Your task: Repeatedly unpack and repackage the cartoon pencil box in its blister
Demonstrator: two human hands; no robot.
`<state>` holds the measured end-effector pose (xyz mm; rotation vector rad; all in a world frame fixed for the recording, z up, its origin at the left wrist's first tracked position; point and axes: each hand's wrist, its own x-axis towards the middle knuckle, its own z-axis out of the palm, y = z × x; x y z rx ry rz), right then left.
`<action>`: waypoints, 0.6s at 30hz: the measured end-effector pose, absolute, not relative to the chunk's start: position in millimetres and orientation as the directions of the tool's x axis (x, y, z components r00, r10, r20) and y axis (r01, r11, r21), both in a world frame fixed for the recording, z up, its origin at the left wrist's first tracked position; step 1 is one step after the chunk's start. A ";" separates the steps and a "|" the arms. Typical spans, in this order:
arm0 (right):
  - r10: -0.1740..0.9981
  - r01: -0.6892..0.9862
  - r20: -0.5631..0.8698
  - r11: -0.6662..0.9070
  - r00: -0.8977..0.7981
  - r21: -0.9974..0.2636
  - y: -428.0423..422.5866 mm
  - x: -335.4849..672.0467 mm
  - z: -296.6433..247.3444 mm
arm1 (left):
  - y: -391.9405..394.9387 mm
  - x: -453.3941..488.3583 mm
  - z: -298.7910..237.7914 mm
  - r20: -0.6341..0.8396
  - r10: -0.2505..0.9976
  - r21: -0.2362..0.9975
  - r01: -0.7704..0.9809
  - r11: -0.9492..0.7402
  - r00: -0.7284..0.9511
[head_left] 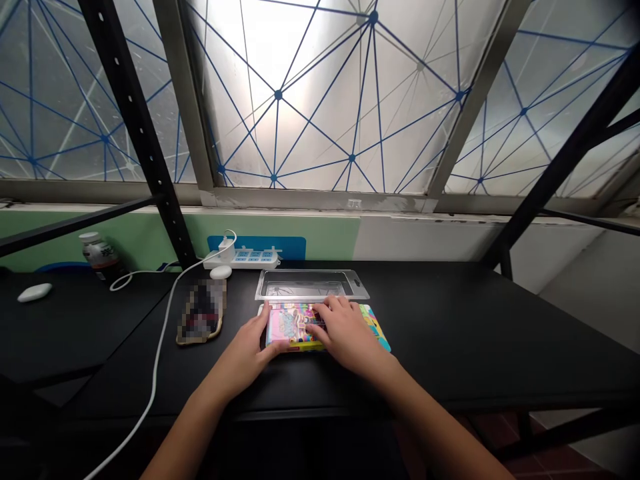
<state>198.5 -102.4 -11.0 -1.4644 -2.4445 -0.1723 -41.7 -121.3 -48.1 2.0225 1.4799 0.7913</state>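
A flat, brightly printed case (293, 323) in pink, yellow and blue lies on the black table in front of me. My left hand (253, 340) grips its left end, with the thumb along the near edge and the fingers at the far left corner. Over the middle and right of the case bends my right hand (345, 330). Its thumb and index finger press on the printed top, a small gap between them. The right palm hides part of the case. Just behind stands a clear plastic tray (310, 275), like an empty blister pack, close to the case's far edge.
Left of the case lies a flat item (203, 310), blurred out. A white cable (159, 347) runs from a power strip (250, 258) at the wall down past it. Farther left are a bottle (103, 257) and a white mouse (35, 292). Black metal posts (143, 133) flank the table.
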 end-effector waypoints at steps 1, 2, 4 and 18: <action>0.835 0.866 0.300 0.497 -0.461 -0.051 -99.1 191.0 -11.3 | -121.6 -42.3 -48.5 0.156 0.957 0.706 0.649 -0.282 0.246; 0.831 0.861 0.300 0.505 -0.469 -0.055 -95.0 185.4 -12.0 | -121.9 -42.7 -48.7 0.155 0.956 0.720 0.634 -0.283 0.250; 0.831 0.862 0.308 0.504 -0.464 -0.060 -85.6 178.9 -14.8 | -122.6 -43.2 -48.1 0.155 0.956 0.744 0.607 -0.278 0.249; 0.723 0.891 0.613 0.450 -0.319 -0.066 -83.8 168.7 -24.0 | -121.7 -45.7 -47.3 0.186 0.933 0.777 0.535 -0.332 0.307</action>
